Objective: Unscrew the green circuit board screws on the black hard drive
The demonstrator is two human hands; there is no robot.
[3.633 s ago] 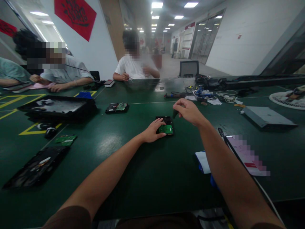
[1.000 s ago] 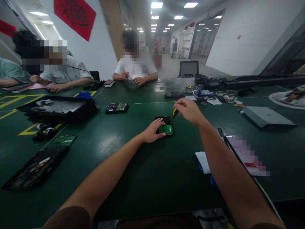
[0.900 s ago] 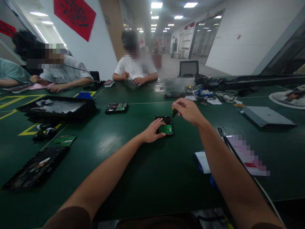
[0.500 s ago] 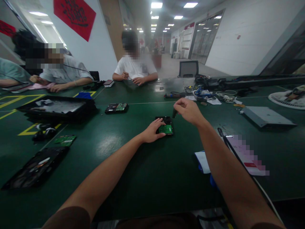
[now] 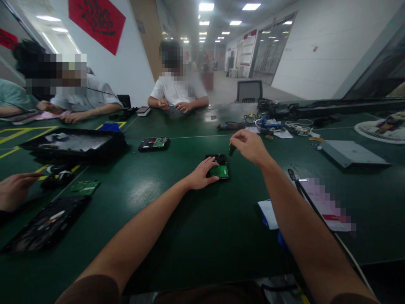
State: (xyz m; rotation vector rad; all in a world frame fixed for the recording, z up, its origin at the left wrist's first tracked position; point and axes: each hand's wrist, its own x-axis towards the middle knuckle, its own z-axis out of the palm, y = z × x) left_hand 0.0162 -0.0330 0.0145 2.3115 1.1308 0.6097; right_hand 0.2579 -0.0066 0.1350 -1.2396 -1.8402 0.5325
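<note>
A small hard drive (image 5: 221,170) with a green circuit board lies on the green table in front of me. My left hand (image 5: 202,172) grips its left side, fingers across the top and thumb along the near edge. Just beyond its right corner, my right hand (image 5: 247,144) pinches a screwdriver (image 5: 232,149) with a dark and yellow-green handle, pointing down. The tip is too small to make out, and I cannot tell whether it touches anything.
Another hard drive (image 5: 154,143) lies farther left, near a black tray (image 5: 117,141). At left are a loose green circuit board (image 5: 85,187), a dark casing (image 5: 47,223) and a co-worker's hand (image 5: 14,190). Cables (image 5: 270,125) and a grey metal box (image 5: 352,153) lie right.
A co-worker's hand has come in from the left edge, near the black item. The screwdriver has turned slightly in my right hand, showing more yellow-green. My left hand stays on the drive.
</note>
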